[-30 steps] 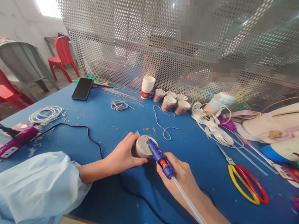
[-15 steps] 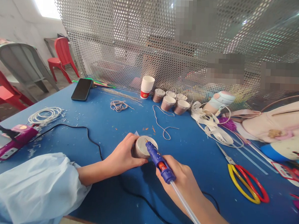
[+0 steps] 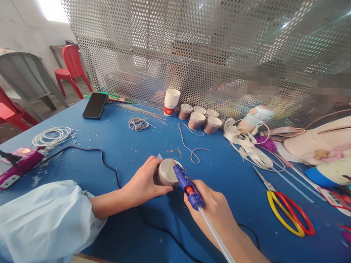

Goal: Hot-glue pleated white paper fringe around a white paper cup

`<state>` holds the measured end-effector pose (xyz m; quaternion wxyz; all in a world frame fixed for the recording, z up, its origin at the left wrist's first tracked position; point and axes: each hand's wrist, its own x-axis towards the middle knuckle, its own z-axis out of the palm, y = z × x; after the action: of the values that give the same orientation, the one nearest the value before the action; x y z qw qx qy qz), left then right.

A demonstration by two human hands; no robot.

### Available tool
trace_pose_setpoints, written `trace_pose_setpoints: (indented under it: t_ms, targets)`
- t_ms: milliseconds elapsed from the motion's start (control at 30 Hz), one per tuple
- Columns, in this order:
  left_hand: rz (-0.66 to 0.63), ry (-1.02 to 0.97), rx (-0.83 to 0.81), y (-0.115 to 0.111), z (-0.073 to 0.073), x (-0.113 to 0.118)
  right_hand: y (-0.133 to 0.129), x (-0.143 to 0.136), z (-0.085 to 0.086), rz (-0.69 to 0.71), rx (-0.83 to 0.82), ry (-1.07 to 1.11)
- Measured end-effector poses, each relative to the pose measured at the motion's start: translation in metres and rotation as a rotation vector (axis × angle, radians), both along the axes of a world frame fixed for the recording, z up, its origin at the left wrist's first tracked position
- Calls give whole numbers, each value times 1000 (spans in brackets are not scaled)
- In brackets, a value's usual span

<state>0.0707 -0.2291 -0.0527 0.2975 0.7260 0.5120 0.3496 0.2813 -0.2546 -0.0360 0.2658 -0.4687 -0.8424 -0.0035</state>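
My left hand [image 3: 144, 181] grips the left side of a small pale cup [image 3: 165, 171], thumb in front and fingers behind. In my right hand [image 3: 210, 202] is a blue glue gun [image 3: 187, 186] with a clear glue stick out of its rear. Its nozzle tip points at the cup's rim on the right side; whether it touches cannot be made out. Behind them, several wrapped cups [image 3: 197, 120] stand beside a stack of white paper cups [image 3: 172, 100]. A loose cord [image 3: 189, 147] lies beyond the held cup.
On the blue table [image 3: 115, 237] lie scissors [image 3: 288, 214], white ribbon [image 3: 247, 146], a phone [image 3: 95, 105], a coiled cord [image 3: 139, 124] and a purple power strip [image 3: 15, 169]. A black cable runs under my arms. A perforated metal screen [image 3: 123, 48] stands behind.
The glue gun's tip has shifted slightly to the right along the cup's rim. My left hand keeps its hold on the cup, and the view has moved a little.
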Motion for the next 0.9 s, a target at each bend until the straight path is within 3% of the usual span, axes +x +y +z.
trace_pose_setpoints:
  t_ms: [400, 900]
  targets:
    - [4, 7, 9, 0, 2, -1, -1, -1, 2, 17, 16, -1]
    - [-9, 6, 16, -1, 3, 1, 2, -5, 1, 58, -81, 76]
